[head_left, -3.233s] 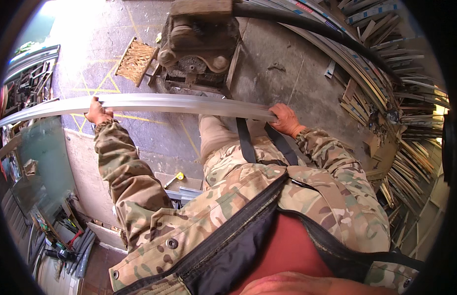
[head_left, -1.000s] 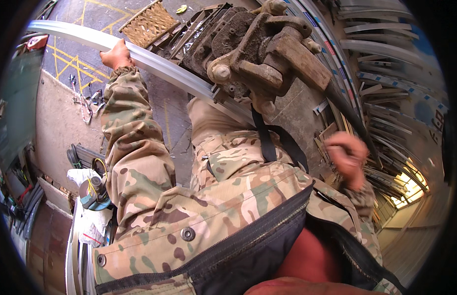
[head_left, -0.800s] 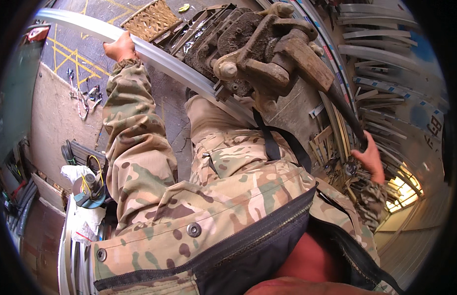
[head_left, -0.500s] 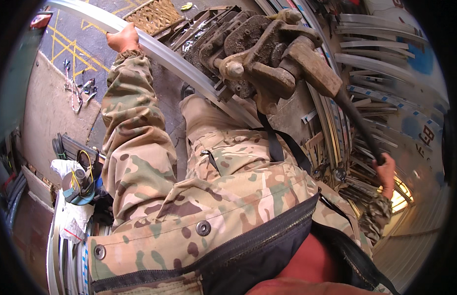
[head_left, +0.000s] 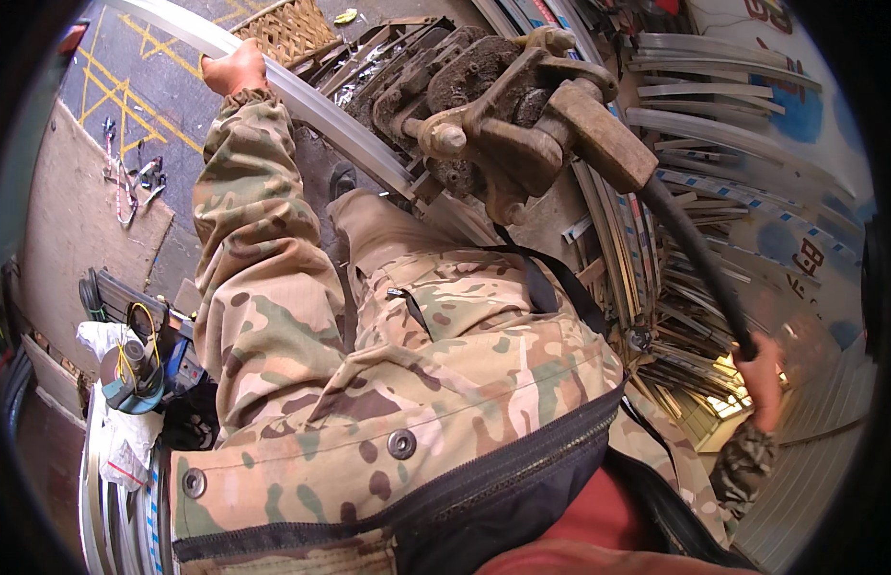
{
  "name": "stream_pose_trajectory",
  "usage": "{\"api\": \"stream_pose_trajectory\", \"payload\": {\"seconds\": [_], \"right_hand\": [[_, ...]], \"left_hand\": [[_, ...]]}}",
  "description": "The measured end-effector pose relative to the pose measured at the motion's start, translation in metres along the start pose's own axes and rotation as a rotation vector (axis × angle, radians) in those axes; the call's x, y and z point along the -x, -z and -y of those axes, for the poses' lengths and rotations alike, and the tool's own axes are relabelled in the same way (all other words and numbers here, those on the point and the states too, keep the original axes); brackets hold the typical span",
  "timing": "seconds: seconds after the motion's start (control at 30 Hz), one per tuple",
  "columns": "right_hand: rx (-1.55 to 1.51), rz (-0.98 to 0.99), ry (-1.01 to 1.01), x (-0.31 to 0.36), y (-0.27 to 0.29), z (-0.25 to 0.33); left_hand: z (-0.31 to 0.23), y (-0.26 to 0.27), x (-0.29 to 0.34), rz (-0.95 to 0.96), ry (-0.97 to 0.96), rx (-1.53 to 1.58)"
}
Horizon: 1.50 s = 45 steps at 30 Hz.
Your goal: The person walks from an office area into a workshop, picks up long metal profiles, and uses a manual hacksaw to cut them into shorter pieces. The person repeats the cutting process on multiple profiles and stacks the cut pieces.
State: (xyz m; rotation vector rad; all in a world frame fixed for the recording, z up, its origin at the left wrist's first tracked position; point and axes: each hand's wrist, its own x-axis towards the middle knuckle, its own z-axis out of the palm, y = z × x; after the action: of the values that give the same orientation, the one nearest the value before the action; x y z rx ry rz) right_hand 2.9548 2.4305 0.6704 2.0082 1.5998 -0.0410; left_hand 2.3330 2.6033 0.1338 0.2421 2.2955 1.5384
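Note:
My left hand (head_left: pixel 237 72) is closed around a long, pale metal bar (head_left: pixel 326 125) at the upper left. From there the bar slopes down to the right, and its nearer part passes under a worn, rusty hand-lever machine (head_left: pixel 522 129) that looks like a shear. Whether the jaws grip the bar cannot be made out. On the right, my right hand (head_left: pixel 764 379) is wrapped round the end of the machine's dark lever (head_left: pixel 695 251). The lever runs from a thick block on the machine down toward the right.
Racks of long metal strips (head_left: pixel 723 125) fill the right side. An angle grinder (head_left: pixel 134 369) lies at the lower left beside white plastic. Farther off are a woven basket (head_left: pixel 287 34), a bin of offcuts (head_left: pixel 369 62) and tangled straps (head_left: pixel 129 182) on a board.
My right hand and the lever's end have swung lower and slightly outward. The left hand keeps its hold on the metal bar. The whole view has shifted a little.

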Motion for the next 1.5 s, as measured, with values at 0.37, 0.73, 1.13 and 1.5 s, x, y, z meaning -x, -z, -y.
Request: {"api": "stream_pose_trajectory", "payload": {"seconds": [0.37, 0.73, 1.13, 1.5], "right_hand": [[-0.763, 0.501, -0.171, 0.065, -0.256, 0.072], [0.431, -0.420, 0.214, 0.012, 0.125, 0.075], [0.248, -0.257, 0.066, -0.056, 0.059, 0.058], [-0.605, 0.164, 0.407, -0.008, -0.277, 0.252]], "left_hand": [[-0.008, 0.000, 0.012, -0.021, -0.044, -0.047], [0.007, -0.046, 0.011, 0.100, 0.036, -0.067], [0.031, -0.018, 0.037, 0.175, 0.060, -0.013], [0.084, 0.001, 0.116, 0.167, 0.186, -0.037]]}}
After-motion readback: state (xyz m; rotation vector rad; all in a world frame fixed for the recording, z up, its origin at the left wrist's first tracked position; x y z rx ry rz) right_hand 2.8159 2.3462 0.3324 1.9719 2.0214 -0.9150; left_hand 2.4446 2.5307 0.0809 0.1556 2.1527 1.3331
